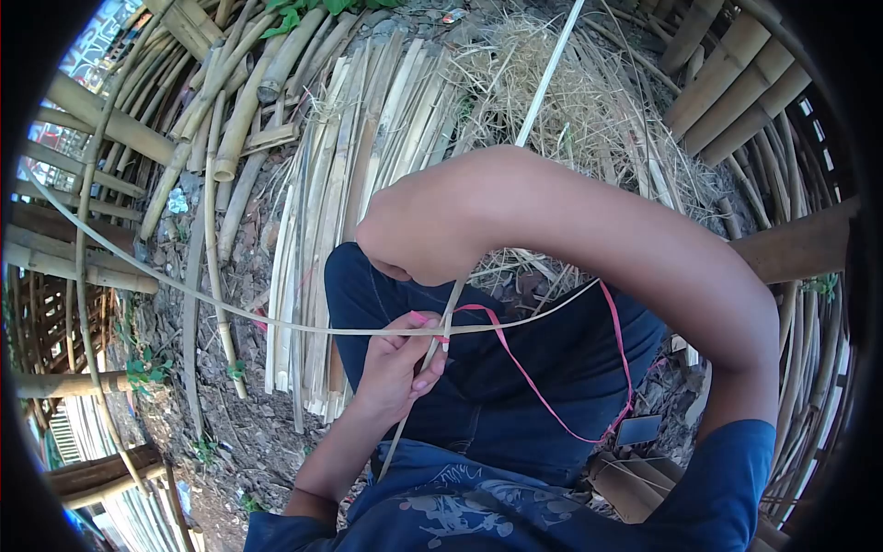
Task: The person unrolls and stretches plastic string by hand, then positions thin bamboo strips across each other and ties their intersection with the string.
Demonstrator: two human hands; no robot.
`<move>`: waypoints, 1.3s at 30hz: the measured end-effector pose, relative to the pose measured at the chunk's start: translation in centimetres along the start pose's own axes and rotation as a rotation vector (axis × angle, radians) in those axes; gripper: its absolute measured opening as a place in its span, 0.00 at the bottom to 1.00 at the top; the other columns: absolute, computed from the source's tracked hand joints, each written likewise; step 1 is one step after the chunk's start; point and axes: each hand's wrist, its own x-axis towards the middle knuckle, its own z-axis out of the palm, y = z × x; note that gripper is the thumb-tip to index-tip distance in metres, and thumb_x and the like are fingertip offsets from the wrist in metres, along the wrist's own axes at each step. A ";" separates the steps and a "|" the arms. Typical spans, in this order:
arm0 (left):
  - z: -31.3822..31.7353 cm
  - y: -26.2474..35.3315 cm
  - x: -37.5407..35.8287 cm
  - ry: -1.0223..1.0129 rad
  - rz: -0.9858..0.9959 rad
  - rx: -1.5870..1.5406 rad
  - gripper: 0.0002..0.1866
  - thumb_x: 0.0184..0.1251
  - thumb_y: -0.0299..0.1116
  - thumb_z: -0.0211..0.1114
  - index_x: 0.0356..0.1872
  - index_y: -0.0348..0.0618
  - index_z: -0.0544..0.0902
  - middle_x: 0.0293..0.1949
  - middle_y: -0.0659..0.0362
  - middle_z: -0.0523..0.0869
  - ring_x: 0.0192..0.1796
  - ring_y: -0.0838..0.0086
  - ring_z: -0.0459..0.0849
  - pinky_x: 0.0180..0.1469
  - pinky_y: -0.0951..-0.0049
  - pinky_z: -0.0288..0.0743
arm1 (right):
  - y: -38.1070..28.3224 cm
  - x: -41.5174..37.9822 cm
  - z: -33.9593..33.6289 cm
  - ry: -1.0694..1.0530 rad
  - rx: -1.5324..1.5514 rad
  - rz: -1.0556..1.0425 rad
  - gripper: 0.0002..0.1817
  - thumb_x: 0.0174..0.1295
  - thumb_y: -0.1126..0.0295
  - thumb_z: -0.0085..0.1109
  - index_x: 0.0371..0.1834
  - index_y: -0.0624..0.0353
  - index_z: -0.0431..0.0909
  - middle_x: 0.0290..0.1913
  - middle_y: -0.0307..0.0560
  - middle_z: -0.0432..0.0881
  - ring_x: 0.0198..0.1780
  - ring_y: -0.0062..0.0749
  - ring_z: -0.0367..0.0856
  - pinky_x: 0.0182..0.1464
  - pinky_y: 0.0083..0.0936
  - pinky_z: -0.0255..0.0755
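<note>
- We're watching the left hand (400,361) gripping at a crossing of strips, its thumb and fingers closing around them just left of and below the meeting point.
- We're seeing one long strip (303,328) curving in from the far left, running over the left hand's fingertips and ending to the right, above the lap.
- A second, slanting strip (453,302) is crossing it right beside those fingertips, its lower end angling down toward the shirt (478,506), its upper part disappearing behind the right hand (409,228).
- That right hand is hanging above the crossing, apart from the left, curled with its back toward us; its fingers are mostly hiding, so we can't tell whether it's holding anything.
- Pink ribbon (618,324) is showing at the crossing, touching the strips, then looping out rightward over the dark trousers (543,396).
- Beyond the hands, we're spotting split bamboo (354,138) lying in rows, with dry shavings (598,120) heaping up beside it.
</note>
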 end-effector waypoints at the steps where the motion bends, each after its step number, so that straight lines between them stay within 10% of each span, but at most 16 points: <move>1: 0.2 -0.1 -0.2 -0.003 0.002 -0.002 0.09 0.77 0.32 0.53 0.42 0.38 0.77 0.21 0.57 0.78 0.13 0.85 0.64 0.13 0.86 0.55 | 0.5 1.9 -0.2 -0.178 -0.080 -0.033 0.17 0.49 0.80 0.62 0.45 0.57 0.83 0.42 0.47 0.84 0.45 0.35 0.81 0.35 0.33 0.74; 7: 0.5 0.2 -0.5 -0.037 0.001 0.000 0.09 0.77 0.32 0.52 0.42 0.38 0.77 0.21 0.57 0.77 0.13 0.84 0.65 0.13 0.85 0.54 | 2.2 7.6 2.2 -0.891 0.199 -0.041 0.19 0.52 0.73 0.65 0.49 0.46 0.85 0.48 0.35 0.84 0.48 0.24 0.80 0.41 0.33 0.75; 11: 0.1 -0.2 -0.4 -0.025 -0.021 0.000 0.09 0.77 0.32 0.52 0.41 0.38 0.77 0.20 0.57 0.77 0.13 0.84 0.65 0.13 0.85 0.54 | 2.3 8.6 3.8 -0.927 0.251 0.011 0.19 0.53 0.71 0.66 0.50 0.44 0.85 0.50 0.36 0.84 0.49 0.23 0.80 0.44 0.33 0.75; 19: -0.7 -0.4 0.0 -0.011 -0.015 -0.035 0.08 0.77 0.30 0.51 0.42 0.38 0.77 0.22 0.57 0.78 0.14 0.84 0.65 0.13 0.85 0.53 | 1.6 4.8 -0.2 -0.379 0.314 -0.150 0.17 0.62 0.62 0.55 0.46 0.61 0.84 0.51 0.44 0.83 0.54 0.36 0.79 0.52 0.37 0.71; 24: -2.3 -0.5 1.4 0.073 0.017 -0.039 0.07 0.77 0.29 0.50 0.42 0.38 0.75 0.23 0.55 0.77 0.13 0.83 0.64 0.12 0.85 0.52 | -0.8 -2.7 -0.9 0.309 0.664 -0.296 0.20 0.65 0.65 0.49 0.20 0.70 0.74 0.14 0.44 0.67 0.19 0.31 0.64 0.26 0.35 0.63; 31: -5.1 -0.9 3.6 0.124 0.013 -0.089 0.07 0.77 0.33 0.51 0.39 0.41 0.73 0.23 0.59 0.77 0.14 0.85 0.64 0.12 0.85 0.52 | -0.8 -13.2 3.1 0.654 1.012 -0.179 0.23 0.68 0.63 0.54 0.15 0.61 0.66 0.28 0.41 0.71 0.31 0.24 0.71 0.34 0.26 0.66; 33: -5.3 -0.8 3.8 0.148 0.002 -0.093 0.07 0.77 0.33 0.51 0.40 0.42 0.74 0.23 0.60 0.76 0.14 0.85 0.63 0.11 0.85 0.51 | -0.3 -14.9 5.2 1.141 0.965 -0.495 0.20 0.66 0.65 0.57 0.16 0.56 0.66 0.32 0.39 0.70 0.38 0.25 0.73 0.37 0.27 0.69; 39: -5.7 -0.8 4.1 0.132 -0.017 -0.129 0.07 0.77 0.33 0.51 0.40 0.42 0.74 0.23 0.60 0.76 0.14 0.85 0.63 0.12 0.85 0.51 | -0.7 -22.8 11.9 1.520 1.435 -0.764 0.08 0.59 0.72 0.59 0.39 0.60 0.73 0.42 0.46 0.69 0.53 0.31 0.69 0.62 0.38 0.64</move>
